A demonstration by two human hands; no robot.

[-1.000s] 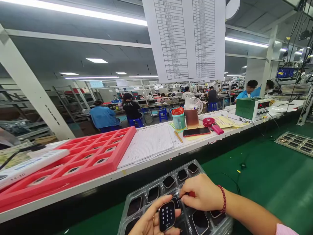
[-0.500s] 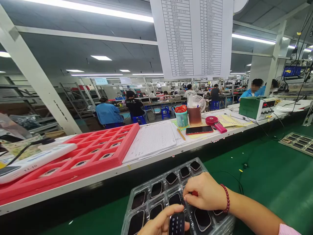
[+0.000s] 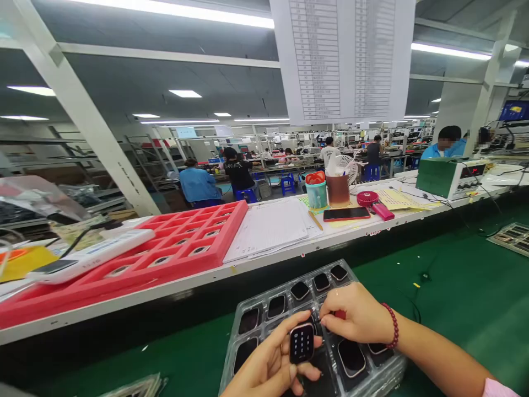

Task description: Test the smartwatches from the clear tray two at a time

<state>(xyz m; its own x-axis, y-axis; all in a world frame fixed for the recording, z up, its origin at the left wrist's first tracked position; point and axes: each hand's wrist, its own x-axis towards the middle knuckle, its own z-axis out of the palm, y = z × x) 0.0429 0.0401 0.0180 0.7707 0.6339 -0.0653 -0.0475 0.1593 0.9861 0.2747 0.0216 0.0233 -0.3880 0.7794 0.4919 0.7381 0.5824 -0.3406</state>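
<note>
My left hand [image 3: 270, 361] is closed around a smartwatch [image 3: 302, 343] without a strap; its lit screen shows a keypad-like grid and faces up towards me. Just right of the watch, my right hand [image 3: 359, 314] is pinched, its fingertips close to the watch's upper right edge. A bit of red shows at its curled fingers, but what the pinch holds is too small to make out. Under both hands lies a clear plastic tray [image 3: 390, 377] with several dark-screened watches, such as one watch [image 3: 351, 355] below my right hand. The hands hide part of the tray.
Behind the green bench [image 3: 198, 353] runs a white shelf with a red foam tray [image 3: 231, 226], paper sheets [image 3: 268, 229], a phone [image 3: 346, 214], a pink fan [image 3: 367, 199] and a green power supply [image 3: 433, 176]. Another tray [image 3: 514, 240] lies far right. People sit farther back.
My left hand has raised the watch off the tray's lower part, so its whole screen now shows. My right hand stays pinched near it. The whole view has shifted slightly.
</note>
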